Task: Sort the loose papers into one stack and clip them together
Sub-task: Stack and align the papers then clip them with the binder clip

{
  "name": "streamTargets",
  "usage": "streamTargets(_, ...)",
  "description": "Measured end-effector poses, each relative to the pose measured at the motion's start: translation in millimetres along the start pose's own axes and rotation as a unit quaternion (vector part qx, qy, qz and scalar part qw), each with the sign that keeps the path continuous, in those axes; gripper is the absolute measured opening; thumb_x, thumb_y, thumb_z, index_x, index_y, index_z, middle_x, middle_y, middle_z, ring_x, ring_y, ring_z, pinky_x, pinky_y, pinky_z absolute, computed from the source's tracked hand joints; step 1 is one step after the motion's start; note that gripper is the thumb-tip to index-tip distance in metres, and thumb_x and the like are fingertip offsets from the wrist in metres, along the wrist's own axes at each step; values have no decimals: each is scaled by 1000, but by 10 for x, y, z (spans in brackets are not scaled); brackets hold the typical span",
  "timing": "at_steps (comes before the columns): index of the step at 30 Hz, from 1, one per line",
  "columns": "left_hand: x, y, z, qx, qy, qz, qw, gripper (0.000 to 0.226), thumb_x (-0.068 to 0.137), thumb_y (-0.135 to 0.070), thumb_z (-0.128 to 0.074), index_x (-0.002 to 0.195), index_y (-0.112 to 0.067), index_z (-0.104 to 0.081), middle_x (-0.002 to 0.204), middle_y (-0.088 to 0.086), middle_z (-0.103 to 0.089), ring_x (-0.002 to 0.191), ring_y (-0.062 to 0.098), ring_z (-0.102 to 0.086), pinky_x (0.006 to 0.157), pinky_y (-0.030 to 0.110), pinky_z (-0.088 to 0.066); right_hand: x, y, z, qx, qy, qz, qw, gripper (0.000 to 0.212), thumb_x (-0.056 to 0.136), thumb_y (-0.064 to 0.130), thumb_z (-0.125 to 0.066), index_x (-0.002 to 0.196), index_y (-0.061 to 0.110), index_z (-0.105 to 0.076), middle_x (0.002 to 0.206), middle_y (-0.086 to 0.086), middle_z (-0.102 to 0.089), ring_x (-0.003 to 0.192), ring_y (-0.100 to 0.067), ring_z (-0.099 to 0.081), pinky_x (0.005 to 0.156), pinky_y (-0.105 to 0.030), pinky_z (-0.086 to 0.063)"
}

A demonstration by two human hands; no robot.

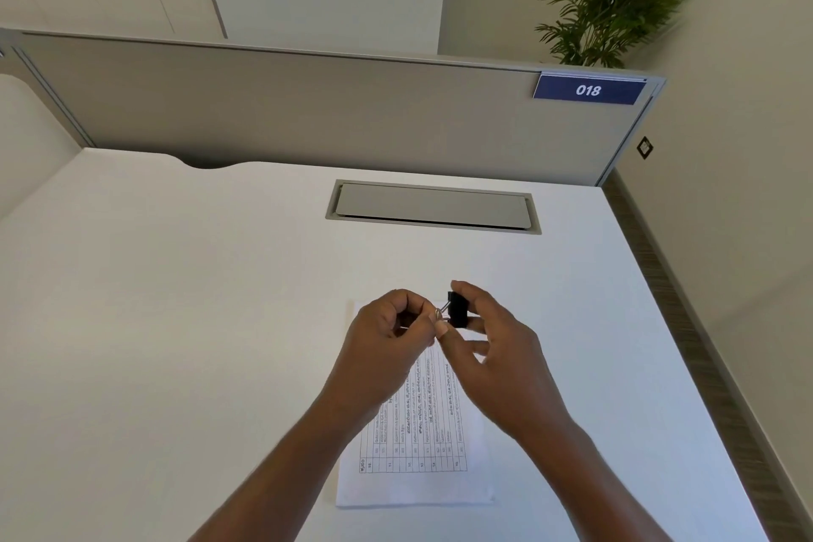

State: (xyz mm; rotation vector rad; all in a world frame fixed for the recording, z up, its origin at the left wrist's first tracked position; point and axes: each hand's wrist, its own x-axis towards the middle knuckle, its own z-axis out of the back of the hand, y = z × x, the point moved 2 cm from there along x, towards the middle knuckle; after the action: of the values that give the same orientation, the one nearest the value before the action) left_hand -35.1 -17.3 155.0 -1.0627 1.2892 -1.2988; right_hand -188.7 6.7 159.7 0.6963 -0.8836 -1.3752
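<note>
Readying the clip, by the look of it: papers gathered, clipping not yet done.

Left hand [393, 328] raised above the desk [176, 321], fingers curled and pinched on the wire handles of the binder clip [456, 309]. Right hand [492, 334] just beside, thumb and forefinger closed on the clip's black body. Both hands together on the one clip, held in the air over the far end of the paper stack [418, 453]. Stack lying flat toward the near edge of the desk, right of its middle, printed table uppermost, edges seeming squared; impossible to tell how many sheets.

Next, probably: squeezing the handles to spread the clip's mouth, then lowering it onto the far edge of the stack. May call for lifting that edge off the desk, or sliding the stack.

Farther back, a closed cable hatch [433, 207] near the far edge, the partition [308, 101] with a numbered plate [588, 89], a plant [616, 0] behind the far right corner. Nothing lying between clip and stack.
</note>
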Motion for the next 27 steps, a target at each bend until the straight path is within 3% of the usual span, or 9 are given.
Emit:
streamTargets(5, -22, -48, 32, 26, 10, -22, 999, 9, 89, -24, -62, 89, -22, -71, 90, -1, -74, 87, 30, -68, 77, 51, -57, 15, 40, 60, 0, 20, -9, 1000, 49, 90, 34, -72, 137, 28, -57, 107, 35, -60, 96, 26, -59, 71, -2, -49)
streamTargets(13, -47, -33, 46, 58, 22, -24, 998, 10, 88, -25, -62, 90, -23, -71, 92, -6, -75, 82, 12, -70, 73, 26, -54, 17, 72, 51, 9, 29, -32, 999, 53, 79, 46, -65, 130, 34, -60, 103, 33, -64, 96, 22, -61, 67, -1, -48)
streamTargets(16, -54, -23, 68, 44, 11, -20, 999, 7, 90, -21, -64, 87, -21, -70, 89, -2, -74, 72, 11, -62, 66, 25, -46, 50, 23, 63, -10, 27, -30, 999, 43, 85, 23, -61, 127, 33, -64, 103, 27, -70, 76, 6, -69, 59, -9, -51)
streamTargets(18, -55, -20, 84, 24, 12, -19, 999, 9, 90, -20, -64, 83, -21, -69, 91, 3, -74, 71, 28, -58, 65, 33, -44, 85, -37, 94, -4, 13, -38, 999, 40, 92, 8, -55, 122, 31, -69, 103, 18, -76, 71, -11, -74, 64, -26, -61)
streamTargets(19, -58, -18, 89, 20, 12, -21, 1000, 10, 90, -20, -64, 81, -20, -68, 93, 2, -74, 76, 36, -60, 67, 35, -47, 101, -56, 107, 10, 11, -45, 999, 37, 96, 7, -54, 121, 30, -70, 103, 16, -77, 76, -14, -76, 70, -33, -63)
streamTargets(21, -73, -38, 94, 9, 10, -21, 1000, 9, 86, -24, -64, 80, -20, -68, 95, 1, -75, 87, 43, -63, 72, 40, -52, 125, -84, 121, 47, 14, -54, 997, 31, 100, 9, -54, 117, 29, -71, 101, 13, -78, 84, -10, -77, 74, -31, -64)
streamTargets(23, -70, -62, 100, -15, 6, -12, 1000, 12, 83, -27, -63, 82, -17, -70, 96, 3, -76, 87, 38, -68, 78, 45, -56, 146, -104, 131, 96, 19, -75, 992, 27, 100, 10, -58, 112, 29, -72, 98, 10, -79, 84, -10, -78, 73, -26, -63)
streamTargets(27, -50, -42, 125, -119, -7, 25, 993, 13, 88, -15, -59, 83, -7, -68, 98, 15, -76, 87, 30, -73, 82, 38, -59, 165, -105, 109, 241, 52, -173, 954, 14, 98, 13, -64, 105, 17, -74, 91, -7, -80, 82, -25, -79, 66, -23, -60)
